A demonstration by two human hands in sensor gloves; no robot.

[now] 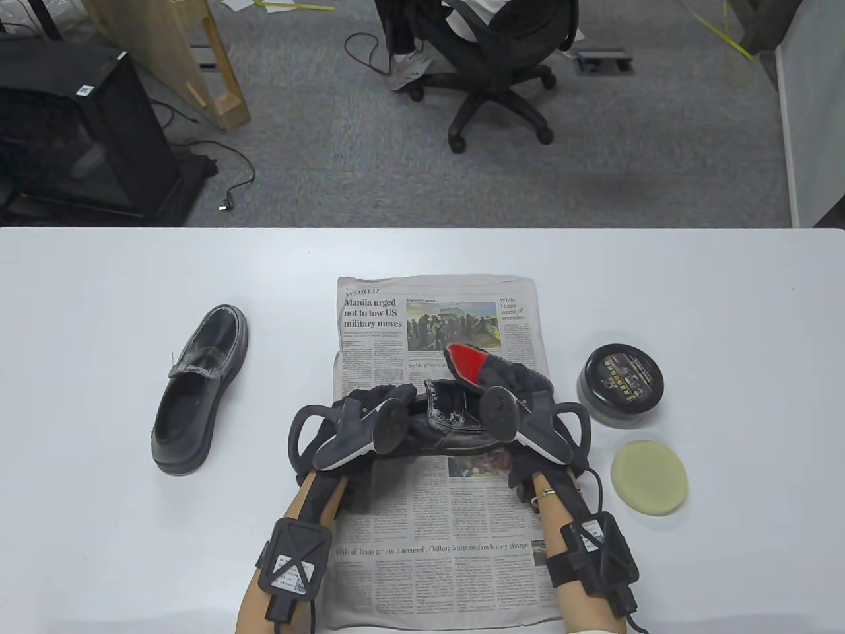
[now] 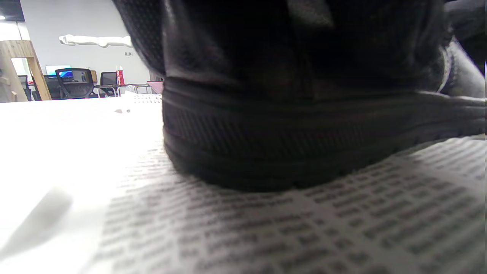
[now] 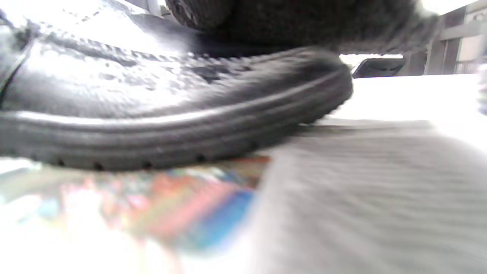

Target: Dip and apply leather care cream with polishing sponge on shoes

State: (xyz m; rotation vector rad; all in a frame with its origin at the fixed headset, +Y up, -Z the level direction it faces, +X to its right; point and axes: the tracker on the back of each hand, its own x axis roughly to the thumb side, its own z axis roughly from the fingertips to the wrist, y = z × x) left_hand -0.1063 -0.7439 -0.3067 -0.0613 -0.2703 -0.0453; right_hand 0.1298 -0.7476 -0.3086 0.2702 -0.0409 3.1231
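Black leather loafer (image 1: 455, 422) lies sideways on the spread newspaper (image 1: 436, 528), which likely catches stray cream. Left hand (image 1: 370, 413) grips its heel to steady it; right hand (image 1: 521, 389) holds a red-backed black polishing sponge (image 1: 472, 364) on the toe.

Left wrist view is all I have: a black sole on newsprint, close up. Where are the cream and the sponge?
Observer: The cream tin stands lid on, on the table right of the newspaper; the round sponge lies just nearer the person.
Operator: Is either hand on them?
Observer: No. Both hands are at the shoe on the newspaper, left hand, right hand.
Operator: And the other shoe?
Observer: The second shoe lies alone, left of the newspaper.
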